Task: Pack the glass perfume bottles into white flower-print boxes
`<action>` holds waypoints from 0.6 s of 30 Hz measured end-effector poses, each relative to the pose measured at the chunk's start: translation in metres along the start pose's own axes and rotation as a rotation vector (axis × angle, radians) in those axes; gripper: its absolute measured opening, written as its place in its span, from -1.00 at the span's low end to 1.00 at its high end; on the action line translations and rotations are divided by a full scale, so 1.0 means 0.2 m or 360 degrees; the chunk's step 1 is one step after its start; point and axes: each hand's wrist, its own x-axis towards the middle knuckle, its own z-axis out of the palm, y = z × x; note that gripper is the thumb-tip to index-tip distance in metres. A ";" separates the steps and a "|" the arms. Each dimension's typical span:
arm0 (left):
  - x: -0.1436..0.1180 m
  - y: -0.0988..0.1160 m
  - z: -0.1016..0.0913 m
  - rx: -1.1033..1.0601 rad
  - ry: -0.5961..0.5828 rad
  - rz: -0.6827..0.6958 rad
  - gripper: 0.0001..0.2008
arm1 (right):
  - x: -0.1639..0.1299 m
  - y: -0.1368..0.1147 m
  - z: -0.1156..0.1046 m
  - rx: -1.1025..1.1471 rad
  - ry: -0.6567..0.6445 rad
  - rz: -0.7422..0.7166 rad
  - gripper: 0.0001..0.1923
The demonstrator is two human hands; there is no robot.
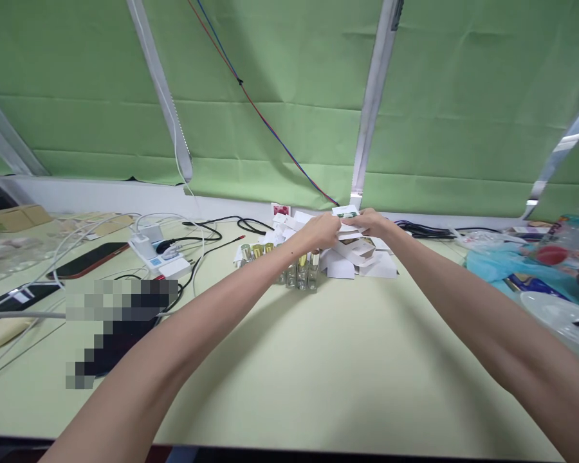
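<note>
At the far side of the table my left hand [324,230] and my right hand [372,222] are close together over a heap of small white paper boxes [377,263]. Both are closed on a small white box [345,211] with a green printed patch, one hand at each side of it. My fingertips are partly hidden. Below and left of the hands stand several small clear glass bottles [302,276] with gold and silver caps, some behind my left forearm. Further boxes lie folded or open in the heap, one with a red print [282,210].
To the left are a white power strip [168,262] with plugs and cables, a dark phone [87,260] and a blurred-out dark object [125,334]. A blue plastic bag [492,267], a bottle [567,235] and a white plastic lid [560,315] are at the right. A green curtain [280,128] hangs behind.
</note>
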 end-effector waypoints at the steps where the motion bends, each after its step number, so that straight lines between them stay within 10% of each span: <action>1: 0.01 -0.01 -0.01 0.0002 -0.0022 0.0049 -0.78 | 0.01 0.01 -0.01 -0.0029 0.0023 0.0009 -0.72; 10: 0.09 -0.27 0.02 0.0074 -0.0053 -0.0003 -0.69 | 0.05 0.15 0.04 -0.0524 0.0217 0.0111 -0.55; 18: 0.10 -0.42 0.09 0.0129 -0.0034 -0.0133 -0.68 | 0.00 0.26 0.10 -0.0770 -0.0013 0.0074 -0.55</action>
